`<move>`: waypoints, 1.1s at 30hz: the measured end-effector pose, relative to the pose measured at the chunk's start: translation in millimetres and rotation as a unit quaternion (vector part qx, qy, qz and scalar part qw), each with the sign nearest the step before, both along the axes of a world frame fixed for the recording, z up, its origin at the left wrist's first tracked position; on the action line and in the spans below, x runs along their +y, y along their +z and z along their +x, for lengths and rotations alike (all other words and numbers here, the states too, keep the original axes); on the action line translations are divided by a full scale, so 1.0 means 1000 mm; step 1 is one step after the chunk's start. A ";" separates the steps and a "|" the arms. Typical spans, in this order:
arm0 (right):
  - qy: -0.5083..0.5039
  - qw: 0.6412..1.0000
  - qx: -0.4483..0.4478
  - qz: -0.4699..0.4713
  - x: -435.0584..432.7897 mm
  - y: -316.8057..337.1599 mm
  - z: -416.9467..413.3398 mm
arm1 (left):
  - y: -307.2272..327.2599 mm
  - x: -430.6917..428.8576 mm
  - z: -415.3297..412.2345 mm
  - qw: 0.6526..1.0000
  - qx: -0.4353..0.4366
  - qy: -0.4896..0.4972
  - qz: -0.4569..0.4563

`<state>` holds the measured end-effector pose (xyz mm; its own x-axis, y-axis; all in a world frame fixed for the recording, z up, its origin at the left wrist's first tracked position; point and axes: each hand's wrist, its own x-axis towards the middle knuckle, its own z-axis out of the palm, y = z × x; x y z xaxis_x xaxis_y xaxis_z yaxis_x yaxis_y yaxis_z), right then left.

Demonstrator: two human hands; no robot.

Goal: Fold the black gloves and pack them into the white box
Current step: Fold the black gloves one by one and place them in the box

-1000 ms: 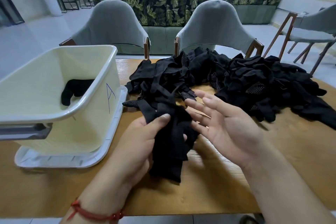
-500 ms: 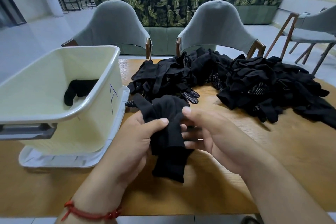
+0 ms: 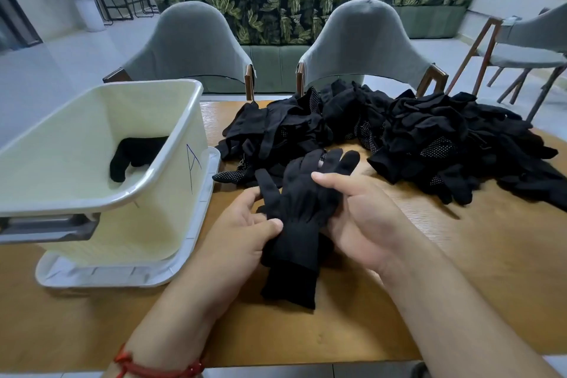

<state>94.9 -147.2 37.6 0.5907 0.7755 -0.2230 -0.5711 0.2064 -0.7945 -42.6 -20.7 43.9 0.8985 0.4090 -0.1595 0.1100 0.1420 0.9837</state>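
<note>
Black glove (image 3: 302,209) runs near-to-far, fingers pointing away.

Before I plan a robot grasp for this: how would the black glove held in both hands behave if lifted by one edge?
Probably floppy: the glove creases between the left hand and right hand, and its cuff sags below them. Likely light, since thumb pinches hold it. Its knit fabric seems unlikely to slip.
</note>
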 end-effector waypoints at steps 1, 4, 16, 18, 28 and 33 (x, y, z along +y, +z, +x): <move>-0.004 1.000 -0.007 -0.003 0.001 -0.001 0.002 | -0.001 0.002 0.000 1.000 0.006 0.004 0.002; -0.006 1.000 -0.012 -0.005 0.001 -0.005 0.007 | -0.005 0.006 -0.002 0.999 0.042 0.006 0.010; -0.082 0.981 -0.157 -0.084 -0.001 -0.006 0.015 | -0.007 0.008 -0.008 0.989 0.079 -0.022 0.122; -0.116 0.949 -0.250 -0.152 -0.008 -0.003 0.016 | -0.007 0.008 -0.012 0.969 0.082 -0.005 0.231; -0.059 0.811 -0.552 -0.184 -0.042 -0.010 -0.012 | -0.026 0.018 -0.015 0.895 0.097 -0.004 0.435; 0.090 0.701 -0.677 -0.204 -0.058 -0.016 -0.013 | -0.034 0.005 -0.007 0.864 0.109 0.036 0.491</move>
<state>81.8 -205.5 21.4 0.3748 0.8999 0.2228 0.7764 -0.1734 -0.6060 -50.0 -15.7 10.2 0.8576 0.4969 0.1329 0.3339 -0.7342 0.5911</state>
